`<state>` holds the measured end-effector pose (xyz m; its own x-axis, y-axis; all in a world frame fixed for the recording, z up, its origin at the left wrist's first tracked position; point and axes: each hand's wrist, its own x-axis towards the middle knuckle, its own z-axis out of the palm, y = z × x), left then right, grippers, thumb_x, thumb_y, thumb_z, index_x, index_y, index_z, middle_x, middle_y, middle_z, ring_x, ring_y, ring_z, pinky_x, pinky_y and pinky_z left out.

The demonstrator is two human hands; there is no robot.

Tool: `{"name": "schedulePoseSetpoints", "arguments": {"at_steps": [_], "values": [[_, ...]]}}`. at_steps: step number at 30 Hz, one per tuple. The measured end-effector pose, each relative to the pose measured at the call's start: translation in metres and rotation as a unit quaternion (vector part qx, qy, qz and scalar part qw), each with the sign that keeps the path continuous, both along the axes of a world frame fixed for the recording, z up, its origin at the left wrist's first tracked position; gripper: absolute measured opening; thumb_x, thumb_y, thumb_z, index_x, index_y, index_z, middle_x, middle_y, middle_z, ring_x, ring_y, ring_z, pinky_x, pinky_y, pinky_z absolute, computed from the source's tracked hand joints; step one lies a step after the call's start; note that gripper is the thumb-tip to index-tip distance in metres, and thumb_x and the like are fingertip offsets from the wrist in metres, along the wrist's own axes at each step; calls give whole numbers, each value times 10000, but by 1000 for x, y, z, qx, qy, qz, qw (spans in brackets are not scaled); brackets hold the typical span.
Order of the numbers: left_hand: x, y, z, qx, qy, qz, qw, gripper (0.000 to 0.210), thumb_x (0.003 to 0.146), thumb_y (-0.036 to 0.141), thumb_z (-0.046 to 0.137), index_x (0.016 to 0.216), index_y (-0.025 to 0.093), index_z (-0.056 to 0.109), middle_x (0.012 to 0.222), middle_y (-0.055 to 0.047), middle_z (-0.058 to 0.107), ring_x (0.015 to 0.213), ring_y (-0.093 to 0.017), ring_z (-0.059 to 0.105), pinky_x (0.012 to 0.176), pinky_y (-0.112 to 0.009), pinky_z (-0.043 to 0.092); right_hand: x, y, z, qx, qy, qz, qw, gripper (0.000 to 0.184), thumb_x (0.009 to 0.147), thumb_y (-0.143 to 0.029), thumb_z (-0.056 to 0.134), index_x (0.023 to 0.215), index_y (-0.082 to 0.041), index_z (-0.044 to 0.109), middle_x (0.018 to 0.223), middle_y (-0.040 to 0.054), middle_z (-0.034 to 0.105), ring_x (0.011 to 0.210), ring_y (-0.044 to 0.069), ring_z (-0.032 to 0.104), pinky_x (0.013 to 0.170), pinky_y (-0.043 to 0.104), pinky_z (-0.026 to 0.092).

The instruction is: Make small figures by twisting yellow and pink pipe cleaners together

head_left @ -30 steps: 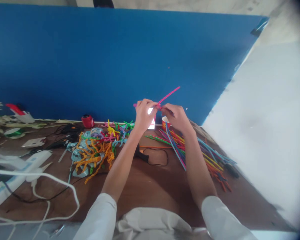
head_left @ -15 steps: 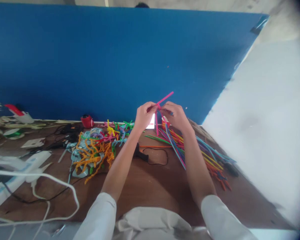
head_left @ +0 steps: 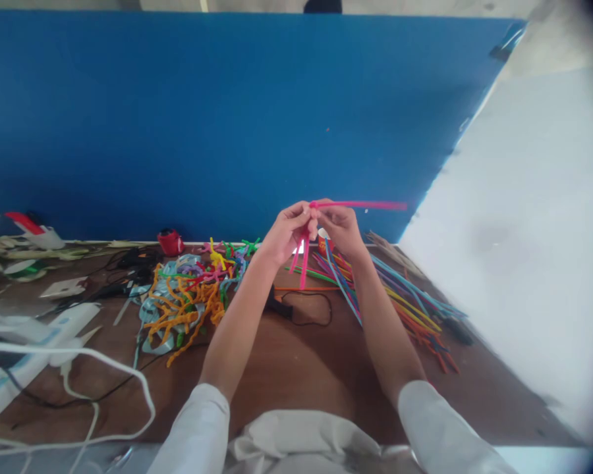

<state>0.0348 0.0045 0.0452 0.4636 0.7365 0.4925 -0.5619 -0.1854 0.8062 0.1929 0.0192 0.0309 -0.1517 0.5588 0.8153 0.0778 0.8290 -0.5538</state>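
Pink pipe cleaners (head_left: 360, 205) are held up between my two hands, above the back of the table. One long end points right, slightly blurred, and other ends hang down below the fingers. My left hand (head_left: 287, 232) pinches them near where they meet. My right hand (head_left: 340, 227) has its fingers closed at the same spot, against the left fingertips. Under my right forearm lies a loose bundle of straight pipe cleaners (head_left: 415, 313) in many colours. Behind the hands, a lit white screen and a small red-and-white cup (head_left: 325, 243) are partly hidden.
Left of my arms lies a heap of bent orange pipe cleaners (head_left: 182, 313) with pale blue ribbon. A black tool with a cord (head_left: 279, 306) rests mid-table. A white power strip (head_left: 34, 352) and cables cover the left front. A blue partition (head_left: 227, 125) stands behind, with a red container (head_left: 170, 242) before it.
The long pink end has swung from pointing up and right to nearly level, pointing right. The hanging ends have shifted left and down. My hands have drawn closer together.
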Motion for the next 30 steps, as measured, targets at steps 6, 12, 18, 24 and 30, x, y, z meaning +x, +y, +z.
{"name": "schedulePoseSetpoints", "arguments": {"at_steps": [6,12,18,24,30], "values": [[-12,-3,1,-50,91,-182,978,238,747,324,769,714,137,625,487,55,407,395,-37,385,413,-189,288,19,-4,-3,-124,-37,128,983,217,804,-421,771,765,-217,706,787,-6,660,733,143,596,721,294,469],[-25,-5,3,19,353,-170,920,219,771,331,716,727,119,679,497,23,498,411,-51,407,427,-207,292,39,-21,16,-164,-252,62,952,279,773,-451,770,733,-182,707,731,10,670,693,145,575,682,285,426],[-10,-4,-7,100,497,-25,862,206,729,139,572,524,148,561,465,21,507,445,-74,462,491,-219,366,34,-28,24,-97,-386,-89,913,142,855,-284,632,773,-190,698,785,24,695,728,163,591,686,292,400],[5,8,-21,110,467,154,864,281,826,182,536,547,151,558,458,-8,557,428,-103,516,525,-243,403,22,-23,20,-52,-437,-168,882,149,909,-270,584,794,-203,651,818,36,690,732,170,562,677,301,356],[8,4,-17,159,419,271,852,149,934,196,475,829,156,573,550,21,601,432,-94,545,515,-212,393,24,-33,30,-9,-386,-172,906,140,936,-257,567,836,-196,644,857,53,685,785,185,573,736,315,380]]}}
